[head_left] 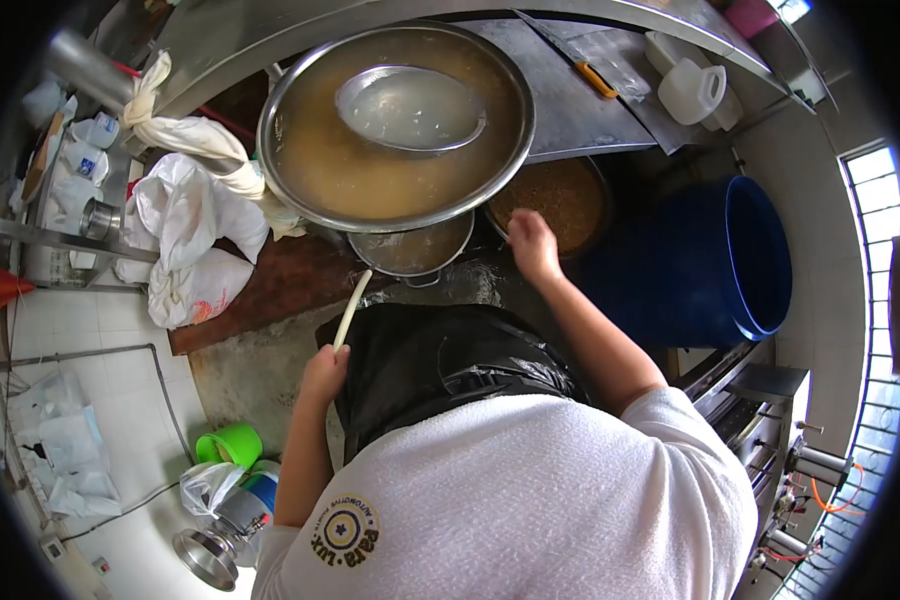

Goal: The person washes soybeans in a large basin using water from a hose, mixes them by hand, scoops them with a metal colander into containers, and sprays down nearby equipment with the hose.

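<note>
My left hand is wrapped round a pale, slim stick, which points up and away from me in front of my black apron. My right hand is over the near edge of a dark pot with brown, grainy contents. Its fingers are curled together, and what they hold, if anything, is hidden. Left of that hand, a smaller metal pot sits partly under a wide metal basin of cloudy brownish liquid. An oval metal bowl floats or rests in the basin.
A large blue barrel stands to my right. On the metal counter lie a long knife with an orange handle and a white plastic jug. White sacks are at the left, and a green bucket is on the floor.
</note>
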A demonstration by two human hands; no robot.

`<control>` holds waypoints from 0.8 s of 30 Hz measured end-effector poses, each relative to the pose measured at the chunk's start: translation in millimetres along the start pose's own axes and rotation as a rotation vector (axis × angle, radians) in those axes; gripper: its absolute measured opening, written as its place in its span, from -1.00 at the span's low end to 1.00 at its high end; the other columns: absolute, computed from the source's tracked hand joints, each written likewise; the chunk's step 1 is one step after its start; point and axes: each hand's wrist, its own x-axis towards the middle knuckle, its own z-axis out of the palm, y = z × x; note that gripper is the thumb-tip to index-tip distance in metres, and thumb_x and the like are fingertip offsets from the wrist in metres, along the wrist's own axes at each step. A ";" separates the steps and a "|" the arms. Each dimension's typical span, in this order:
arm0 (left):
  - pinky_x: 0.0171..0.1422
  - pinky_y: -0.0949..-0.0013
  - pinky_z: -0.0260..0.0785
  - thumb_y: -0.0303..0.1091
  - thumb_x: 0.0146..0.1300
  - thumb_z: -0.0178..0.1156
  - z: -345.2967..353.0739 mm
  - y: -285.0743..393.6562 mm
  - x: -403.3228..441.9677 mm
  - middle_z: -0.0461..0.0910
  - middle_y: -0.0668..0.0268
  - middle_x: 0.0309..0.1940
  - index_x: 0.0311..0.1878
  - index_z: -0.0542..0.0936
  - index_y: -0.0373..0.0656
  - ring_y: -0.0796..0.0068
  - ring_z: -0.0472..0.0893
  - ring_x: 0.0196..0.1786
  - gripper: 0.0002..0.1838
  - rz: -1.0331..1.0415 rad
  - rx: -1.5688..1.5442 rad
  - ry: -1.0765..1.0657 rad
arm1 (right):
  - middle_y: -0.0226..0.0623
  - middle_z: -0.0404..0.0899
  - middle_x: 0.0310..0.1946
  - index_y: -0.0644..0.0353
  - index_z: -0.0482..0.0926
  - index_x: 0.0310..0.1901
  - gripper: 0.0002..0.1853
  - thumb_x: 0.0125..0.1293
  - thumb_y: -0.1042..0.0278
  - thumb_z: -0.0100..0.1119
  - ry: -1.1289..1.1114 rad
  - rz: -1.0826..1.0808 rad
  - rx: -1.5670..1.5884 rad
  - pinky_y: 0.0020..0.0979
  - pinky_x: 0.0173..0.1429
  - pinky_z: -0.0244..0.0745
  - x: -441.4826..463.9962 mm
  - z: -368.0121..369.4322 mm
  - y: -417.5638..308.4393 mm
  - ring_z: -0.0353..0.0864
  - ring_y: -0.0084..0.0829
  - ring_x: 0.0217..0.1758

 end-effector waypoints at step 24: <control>0.07 0.10 0.58 0.00 0.45 0.28 33.2 198.0 25.1 0.75 -0.08 -0.16 0.12 0.67 -0.25 -0.05 0.77 -0.06 -0.53 0.558 0.067 -0.270 | -0.35 0.43 -0.45 -0.26 0.00 0.69 -0.33 0.65 0.14 -0.04 0.025 0.539 0.839 -0.32 -0.56 0.44 31.7 -64.0 -65.8 0.36 -0.47 -0.61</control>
